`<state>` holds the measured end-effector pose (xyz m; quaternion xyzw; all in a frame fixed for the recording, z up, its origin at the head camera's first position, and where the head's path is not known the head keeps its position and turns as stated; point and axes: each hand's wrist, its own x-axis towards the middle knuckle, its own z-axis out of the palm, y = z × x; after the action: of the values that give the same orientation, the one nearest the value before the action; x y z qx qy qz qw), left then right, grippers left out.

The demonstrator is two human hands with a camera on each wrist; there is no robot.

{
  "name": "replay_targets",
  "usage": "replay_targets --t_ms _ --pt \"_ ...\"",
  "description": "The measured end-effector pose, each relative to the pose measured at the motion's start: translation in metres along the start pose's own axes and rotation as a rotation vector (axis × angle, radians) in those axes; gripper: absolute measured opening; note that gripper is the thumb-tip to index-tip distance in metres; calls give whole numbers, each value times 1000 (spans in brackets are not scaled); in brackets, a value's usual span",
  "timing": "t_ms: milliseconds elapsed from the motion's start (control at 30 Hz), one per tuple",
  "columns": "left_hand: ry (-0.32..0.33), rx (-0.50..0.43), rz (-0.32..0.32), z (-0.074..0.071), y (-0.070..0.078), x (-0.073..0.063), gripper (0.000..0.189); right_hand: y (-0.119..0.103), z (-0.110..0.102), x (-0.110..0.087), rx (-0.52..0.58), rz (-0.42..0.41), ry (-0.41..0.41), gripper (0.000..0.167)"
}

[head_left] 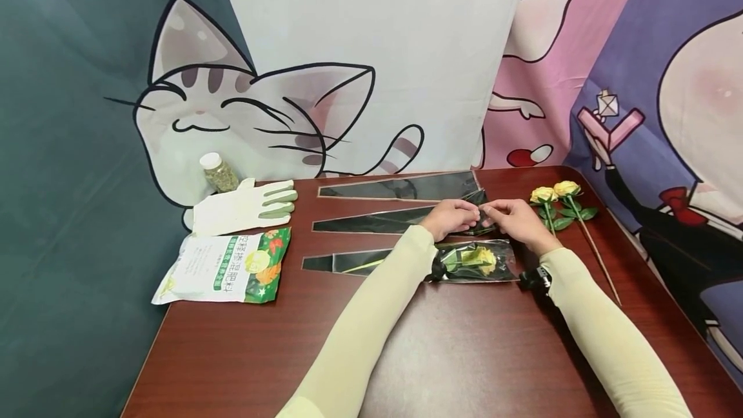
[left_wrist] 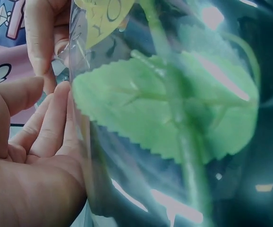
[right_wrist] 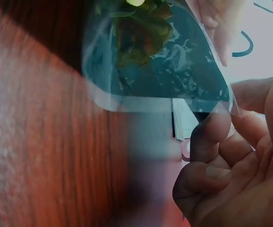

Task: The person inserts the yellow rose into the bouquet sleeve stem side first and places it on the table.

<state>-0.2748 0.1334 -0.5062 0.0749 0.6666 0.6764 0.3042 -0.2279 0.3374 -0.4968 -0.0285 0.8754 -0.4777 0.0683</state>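
Over the wide end of the middle black-and-clear flower sleeve (head_left: 371, 221), my two hands meet. My left hand (head_left: 451, 218) pinches the sleeve's edge with its fingertips, and my right hand (head_left: 519, 221) pinches the same end between thumb and finger. A corner of film stands up behind the fingers. Below the wrists lies another flower sleeve (head_left: 507, 269) with a yellow rose (head_left: 482, 260) inside. Its green leaf (left_wrist: 127, 99) fills much of the left wrist view. In the right wrist view, that sleeve's rounded open end (right_wrist: 136, 101) overlaps the fingers.
A third flower sleeve (head_left: 395, 188) lies flat at the back. Two loose yellow roses (head_left: 565, 189) with stems are on the right. At the left are a white glove (head_left: 232, 208), a printed bag (head_left: 226, 268) and a jar (head_left: 220, 174) with a white lid. Printed cloth walls (head_left: 360, 18) stand behind.
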Motion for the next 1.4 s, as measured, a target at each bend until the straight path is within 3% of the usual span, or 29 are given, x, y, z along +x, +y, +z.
replay_targets --t_ms 400,700,833,1067,1400 --pt "13 -32 -53 -1 -1 3 19 -4 4 4 11 -42 -93 35" --pt "52 -44 -43 -2 0 1 16 -4 2 6 22 -71 -165 34" --pt "75 -30 -36 -2 2 0 10 -4 0 4 11 -93 -145 32" --pt "72 -50 -25 -2 1 2 6 -3 -4 2 55 -80 -40 32" --pt "82 -64 -1 2 -3 4 11 -1 -21 -11 -9 -51 43 40"
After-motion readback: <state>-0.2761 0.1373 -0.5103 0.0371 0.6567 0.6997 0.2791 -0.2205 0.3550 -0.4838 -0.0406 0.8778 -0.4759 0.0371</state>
